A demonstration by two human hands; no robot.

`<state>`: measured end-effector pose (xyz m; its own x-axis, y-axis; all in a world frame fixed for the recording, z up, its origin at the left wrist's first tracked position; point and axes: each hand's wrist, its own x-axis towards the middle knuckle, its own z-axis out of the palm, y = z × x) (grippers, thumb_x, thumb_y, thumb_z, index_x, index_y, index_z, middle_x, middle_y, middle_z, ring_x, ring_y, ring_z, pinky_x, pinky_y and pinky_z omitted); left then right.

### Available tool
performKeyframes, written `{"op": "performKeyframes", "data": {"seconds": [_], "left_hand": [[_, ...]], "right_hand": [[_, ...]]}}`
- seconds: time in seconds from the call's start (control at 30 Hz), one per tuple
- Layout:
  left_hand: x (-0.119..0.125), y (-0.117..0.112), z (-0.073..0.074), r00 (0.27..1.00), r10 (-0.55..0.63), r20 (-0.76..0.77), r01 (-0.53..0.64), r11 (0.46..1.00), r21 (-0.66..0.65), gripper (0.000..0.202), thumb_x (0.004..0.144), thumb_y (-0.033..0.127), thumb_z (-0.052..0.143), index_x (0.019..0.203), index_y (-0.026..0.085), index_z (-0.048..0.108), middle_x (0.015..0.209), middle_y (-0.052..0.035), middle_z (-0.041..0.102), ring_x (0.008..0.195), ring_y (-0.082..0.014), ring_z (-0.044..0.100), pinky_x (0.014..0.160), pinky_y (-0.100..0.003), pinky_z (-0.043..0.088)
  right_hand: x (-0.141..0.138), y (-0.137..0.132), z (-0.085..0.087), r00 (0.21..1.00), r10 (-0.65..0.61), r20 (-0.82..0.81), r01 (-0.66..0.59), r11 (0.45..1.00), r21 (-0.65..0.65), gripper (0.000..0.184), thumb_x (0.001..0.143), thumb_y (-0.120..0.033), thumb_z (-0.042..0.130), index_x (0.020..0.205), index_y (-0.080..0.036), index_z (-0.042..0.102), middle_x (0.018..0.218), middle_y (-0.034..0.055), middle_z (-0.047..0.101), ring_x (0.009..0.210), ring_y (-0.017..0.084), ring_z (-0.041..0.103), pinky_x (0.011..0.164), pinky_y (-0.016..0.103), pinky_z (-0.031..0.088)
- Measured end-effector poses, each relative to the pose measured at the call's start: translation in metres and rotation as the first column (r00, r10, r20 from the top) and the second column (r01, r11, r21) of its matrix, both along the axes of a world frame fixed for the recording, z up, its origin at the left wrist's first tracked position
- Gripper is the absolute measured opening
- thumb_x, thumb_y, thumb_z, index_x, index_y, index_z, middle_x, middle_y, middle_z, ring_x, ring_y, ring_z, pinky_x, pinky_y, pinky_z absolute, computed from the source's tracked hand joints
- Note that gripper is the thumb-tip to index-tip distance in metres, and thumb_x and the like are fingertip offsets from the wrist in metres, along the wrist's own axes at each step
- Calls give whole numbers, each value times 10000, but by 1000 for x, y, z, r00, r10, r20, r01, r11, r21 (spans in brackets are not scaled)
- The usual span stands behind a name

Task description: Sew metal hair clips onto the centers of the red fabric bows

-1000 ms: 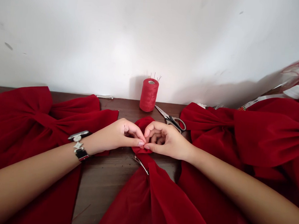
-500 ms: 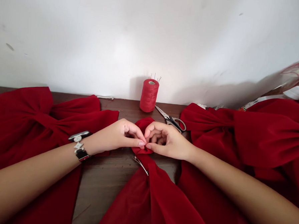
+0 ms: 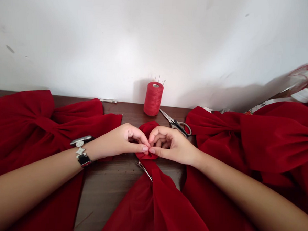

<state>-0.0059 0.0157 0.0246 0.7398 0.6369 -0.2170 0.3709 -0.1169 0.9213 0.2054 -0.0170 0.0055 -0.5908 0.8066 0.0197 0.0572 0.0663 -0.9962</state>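
The left hand point(image 3: 129, 138) and right hand point(image 3: 169, 144) meet at the fingertips, each pinching the red cloth point(image 3: 147, 125) between thumb and forefinger. The cloth is at the table's point(image 3: 106, 185) centre, nearer than the thread spool point(image 3: 153, 101). The metal clip point(image 3: 145, 171) lies just nearer; the scissors point(image 3: 174, 123) lie right of the spool.

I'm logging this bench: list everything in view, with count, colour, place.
Middle cloth: 1, red, centre
Clip: 1, silver, at middle cloth
Thread spool: 1, red, back centre
Needles: about four, dark, atop spool
Scissors: 1, grey-black, right of spool
Bow fabric: uncounted, red, both sides
Small items: uncounted, mostly white, back
Table: 1, brown, below
Wall: 1, white, behind
Wristwear: several, black-white, left wrist
Left hand: 1, bare, at middle cloth
Right hand: 1, bare, at middle cloth
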Motion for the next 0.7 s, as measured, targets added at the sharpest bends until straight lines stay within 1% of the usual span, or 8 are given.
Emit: {"op": "performKeyframes", "data": {"seconds": [0.1, 0.23, 0.37, 0.43, 0.53, 0.63, 0.7], "left_hand": [[0, 0, 0, 1000, -2, 13, 2, 1000, -7, 145, 799, 313, 709, 804, 179, 763, 785, -24, 764, 734, -151, 677, 685, -218, 509], [0, 0, 0, 1000, -1, 15, 1, 1000, 2, 142, 795, 307, 712, 801, 175, 763, 787, -25, 764, 735, -150, 675, 683, -215, 505], [0, 0, -2, 1000, 0, 22, -1, 1000, 12, 142, 791, 296, 708, 806, 162, 755, 780, -25, 756, 726, -149, 664, 672, -216, 498], [0, 1, -3, 1000, -4, 23, 4, 1000, 11, 158, 797, 303, 698, 797, 153, 748, 758, -23, 746, 711, -149, 654, 662, -218, 494], [0, 1, -3, 1000, -13, 23, 13, 1000, 12, 160, 804, 297, 686, 785, 149, 742, 750, -17, 741, 707, -144, 647, 662, -216, 489], [1, 1, -3, 1000, -6, 23, 5, 1000, 29, 144, 806, 279, 682, 776, 151, 740, 749, -9, 744, 701, -133, 638, 656, -203, 480], [1, 0, -2, 1000, -5, 19, 5, 999, 38, 140, 808, 273, 680, 765, 154, 740, 738, -4, 741, 692, -126, 633, 646, -194, 473]], "right_hand": [[0, 0, 1, 1000, 4, 10, -4, 1000, 5, 216, 748, -185, 727, 874, -163, 552, 735, -20, 604, 609, 69, 570, 507, 158, 397], [-1, -1, 4, 999, 16, 32, -16, 1000, 16, 220, 745, -165, 713, 865, -166, 529, 741, -21, 602, 577, 62, 551, 493, 160, 391], [-2, -3, 5, 998, 16, 55, -20, 997, 77, 213, 778, -149, 673, 924, -174, 519, 781, -15, 598, 594, 63, 552, 480, 150, 383], [-2, -4, 4, 999, 14, 52, -22, 990, 138, 173, 823, -167, 635, 963, -173, 534, 812, -3, 597, 608, 66, 552, 488, 157, 388], [-2, -4, 3, 999, 16, 42, -25, 977, 210, 114, 872, -203, 599, 975, -157, 582, 775, -2, 577, 588, 67, 518, 510, 178, 399], [-3, -4, 2, 999, 17, 44, -27, 972, 232, 128, 893, -218, 585, 988, -145, 629, 730, -5, 565, 571, 70, 488, 516, 190, 388], [-4, -4, 2, 999, 12, 50, -23, 974, 224, 138, 896, -227, 588, 992, -143, 642, 713, -7, 567, 566, 72, 480, 522, 196, 383]]}}
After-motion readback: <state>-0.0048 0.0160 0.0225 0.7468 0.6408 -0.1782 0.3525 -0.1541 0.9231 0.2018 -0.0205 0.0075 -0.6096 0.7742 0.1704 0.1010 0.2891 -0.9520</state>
